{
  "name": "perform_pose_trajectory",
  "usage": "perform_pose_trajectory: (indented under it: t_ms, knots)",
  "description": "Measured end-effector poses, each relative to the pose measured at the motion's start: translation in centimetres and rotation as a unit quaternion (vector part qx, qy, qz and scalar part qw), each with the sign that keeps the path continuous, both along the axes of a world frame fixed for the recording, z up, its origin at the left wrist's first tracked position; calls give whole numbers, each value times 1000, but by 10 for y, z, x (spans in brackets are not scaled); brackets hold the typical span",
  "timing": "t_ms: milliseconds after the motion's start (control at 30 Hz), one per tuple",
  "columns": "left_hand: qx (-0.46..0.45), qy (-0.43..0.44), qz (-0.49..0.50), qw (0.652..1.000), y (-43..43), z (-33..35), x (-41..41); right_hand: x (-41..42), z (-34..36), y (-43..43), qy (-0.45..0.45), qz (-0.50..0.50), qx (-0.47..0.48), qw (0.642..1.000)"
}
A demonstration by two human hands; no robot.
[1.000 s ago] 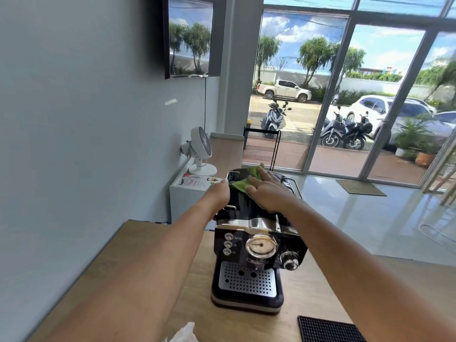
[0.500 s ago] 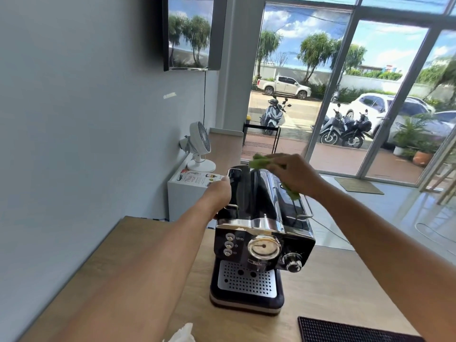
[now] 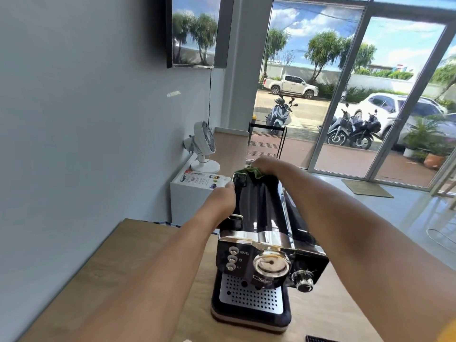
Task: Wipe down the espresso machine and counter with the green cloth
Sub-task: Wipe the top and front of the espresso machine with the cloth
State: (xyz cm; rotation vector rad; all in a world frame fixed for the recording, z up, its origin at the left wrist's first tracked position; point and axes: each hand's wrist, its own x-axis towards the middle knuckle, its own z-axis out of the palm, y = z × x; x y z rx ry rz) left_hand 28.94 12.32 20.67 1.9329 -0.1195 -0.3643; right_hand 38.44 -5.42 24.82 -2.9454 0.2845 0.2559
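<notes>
So going left to right: the left hand (image 3: 223, 199) is clamped on the left top edge of the espresso machine (image 3: 261, 245), grip closed on the body, looks like it's just steadying it. The machine sits on the wooden counter (image 3: 138, 262) with its long axis running straight away from the person, front panel and drip tray nearest, back end farthest. The right hand (image 3: 265, 165) is way out at that far back end, grip bunched narrow around the green cloth (image 3: 255, 172) (only a scrap of green shows under the fingers). So the cloth is at the rear top edge, and the unwiped length of the top lies back toward the person. My guess: next stroke is a pull along that axis, right hand doing it since it's already holding the cloth.
</notes>
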Motion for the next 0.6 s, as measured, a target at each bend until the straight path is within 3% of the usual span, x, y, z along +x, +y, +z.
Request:
perform_pose_trajectory:
  t_ms: [67, 167, 300, 467, 600]
  knots:
    - [-2, -2, 5, 1000, 0, 1, -2, 7, -3, -7, 16, -19, -41, 999]
    - [14, -6, 11, 1000, -2, 2, -1, 5, 2, 15, 17, 37, -58, 997]
    - [19, 3, 15, 1000, -3, 0, 2, 8, -3, 28, -19, 62, 13, 998]
    - [23, 3, 23, 999, -4, 3, 1, -6, 3, -10, -6, 27, 8, 1000]
    - [11, -7, 28, 1000, -3, 2, -1, -28, 4, -38, 8, -33, 67, 997]
